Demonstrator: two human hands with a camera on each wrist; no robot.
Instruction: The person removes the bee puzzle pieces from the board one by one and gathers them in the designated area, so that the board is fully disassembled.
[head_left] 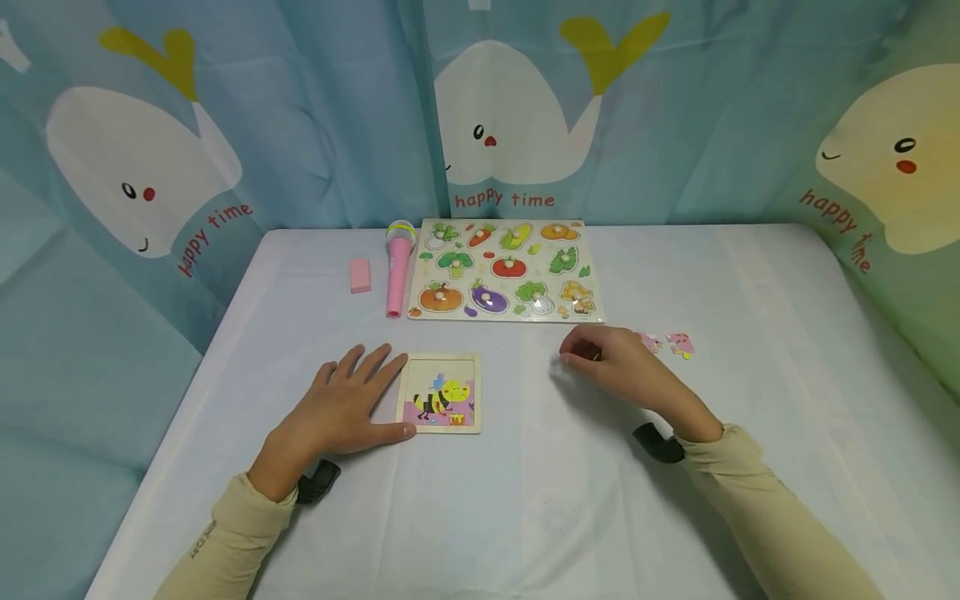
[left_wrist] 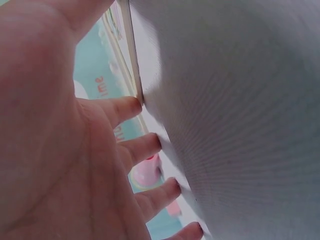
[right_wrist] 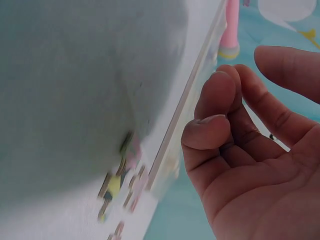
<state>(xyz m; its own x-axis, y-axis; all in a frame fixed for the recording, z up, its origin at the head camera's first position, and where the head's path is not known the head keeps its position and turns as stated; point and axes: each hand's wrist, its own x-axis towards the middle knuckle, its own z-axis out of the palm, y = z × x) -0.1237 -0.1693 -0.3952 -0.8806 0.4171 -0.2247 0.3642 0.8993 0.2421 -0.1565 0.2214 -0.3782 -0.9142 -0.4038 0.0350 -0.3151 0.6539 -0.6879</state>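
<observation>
My left hand [head_left: 341, 408] lies beside a square wooden jigsaw board [head_left: 477, 396], fingers spread and nearly straight. Its index fingertip and thumb touch the board's left edge; the left wrist view shows the index finger [left_wrist: 122, 107] at the edge. Pieces in the board form a bee picture [head_left: 442, 400], with bare wood along the top. My right hand [head_left: 622, 367] hovers right of the board, fingers loosely bent, thumb apart, nothing visible between them. Below it, the right wrist view shows several jigsaw pieces [right_wrist: 114, 185], blurred; the hand partly hides them from the head view, where a pink piece [head_left: 681, 343] shows.
A vegetable peg puzzle [head_left: 472, 287] lies at the back of the table. Left of it are a pink toy microphone [head_left: 399, 267] and a pink block [head_left: 360, 275]. A blue curtain with whales [head_left: 510, 117] hangs behind the table [head_left: 480, 517].
</observation>
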